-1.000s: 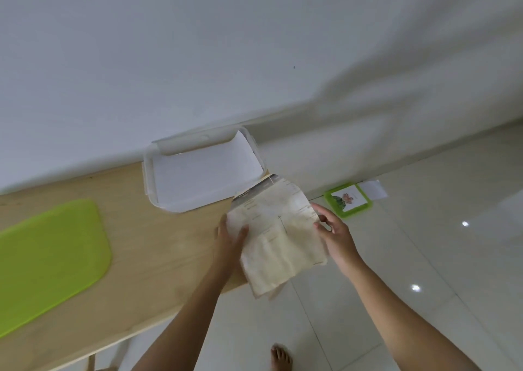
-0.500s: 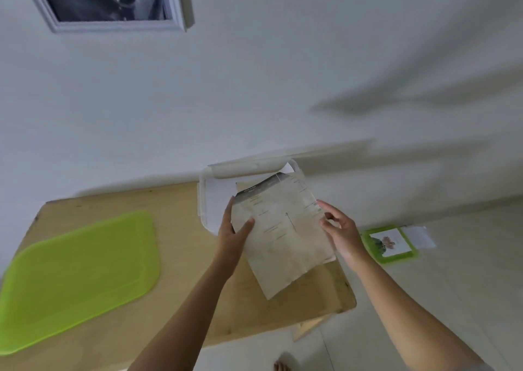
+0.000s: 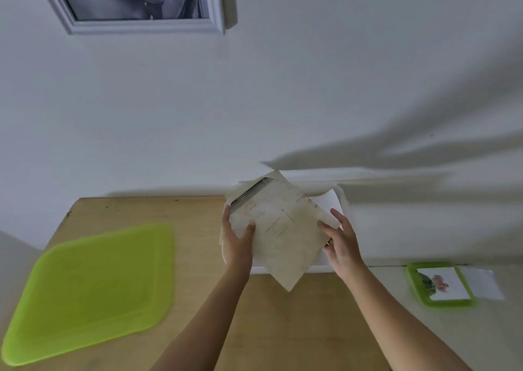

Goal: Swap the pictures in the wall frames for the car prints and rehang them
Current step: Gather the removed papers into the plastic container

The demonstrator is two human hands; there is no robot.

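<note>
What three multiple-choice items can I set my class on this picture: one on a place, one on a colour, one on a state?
1. Where does the small green frame lie?
A. On a chair
B. On the wall
C. On the floor

2. What colour is the flat mat on the wooden table?
A. Lime green
B. Red
C. Blue

3. How is the beige paper packet held?
A. It lies untouched
B. Both hands grip it
C. One hand alone grips it

Answers:
1 C: it sits on the floor, to the right of the wooden table.
2 A: the mat is plainly lime green.
3 B: the left hand and the right hand each grip one edge.
</note>
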